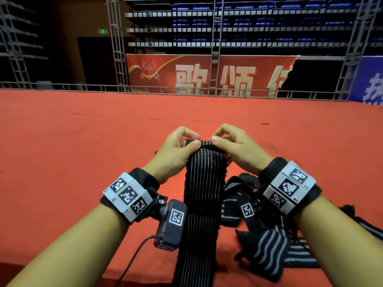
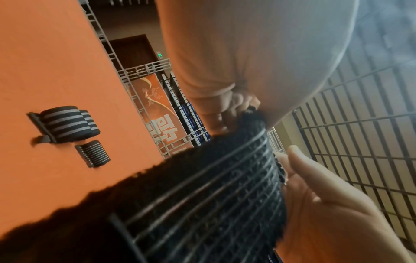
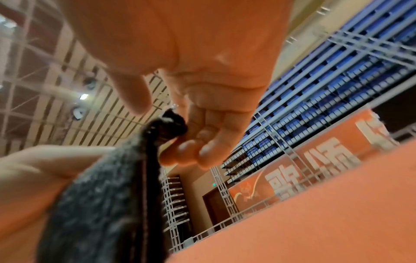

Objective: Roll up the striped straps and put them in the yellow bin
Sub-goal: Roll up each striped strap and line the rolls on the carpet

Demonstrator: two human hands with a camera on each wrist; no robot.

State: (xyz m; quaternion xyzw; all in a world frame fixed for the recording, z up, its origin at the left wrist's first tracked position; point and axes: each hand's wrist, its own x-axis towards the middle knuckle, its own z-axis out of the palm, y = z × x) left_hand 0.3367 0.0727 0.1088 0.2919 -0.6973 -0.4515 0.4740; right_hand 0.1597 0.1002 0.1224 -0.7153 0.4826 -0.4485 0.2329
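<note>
A long black strap with thin white stripes (image 1: 204, 183) lies on the red tablecloth and runs toward me over the near edge. Its far end is turned over into a small fold (image 1: 204, 143). My left hand (image 1: 193, 140) pinches that end on the left, and my right hand (image 1: 216, 138) pinches it on the right, thumbs on top. The right wrist view shows the fingertips (image 3: 186, 147) curled round the strap's end (image 3: 168, 124). No yellow bin is in view.
A loose pile of other striped straps (image 1: 267, 245) lies under my right wrist. In the left wrist view two rolled straps, one large (image 2: 67, 124) and one small (image 2: 93, 153), sit on the cloth. A railing (image 1: 145, 88) bounds the table's far edge.
</note>
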